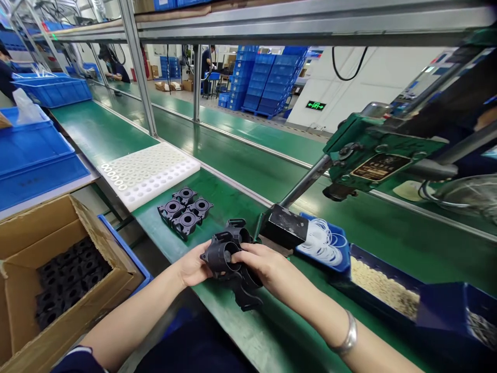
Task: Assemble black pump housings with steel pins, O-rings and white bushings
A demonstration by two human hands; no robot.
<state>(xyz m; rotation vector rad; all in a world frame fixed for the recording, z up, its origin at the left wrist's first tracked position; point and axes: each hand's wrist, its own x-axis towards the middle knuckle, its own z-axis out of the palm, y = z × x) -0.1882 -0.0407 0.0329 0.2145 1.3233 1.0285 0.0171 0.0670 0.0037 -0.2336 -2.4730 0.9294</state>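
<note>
Near the front edge of the green bench, my left hand [195, 265] grips the left side of a black plastic housing [221, 255] with a round open bore. My right hand [258, 263] is on the right, its fingers bent over the rim of the bore and the neighbouring black parts; what its fingertips hold is hidden. More black housings [248, 292] lie against and below the held one. Behind and to the left, a group of black housings [187, 220] with round centres rests on the bench. A white foam tray [163, 181] with rows of round holes and rings lies beyond them.
A green press [368, 150] stands at the right beside a black block [285, 224]. Blue bins hold white rings [324, 243] and small cream parts [382, 282]. An open cardboard box [23, 233] of black parts is at the left. People sit farther back.
</note>
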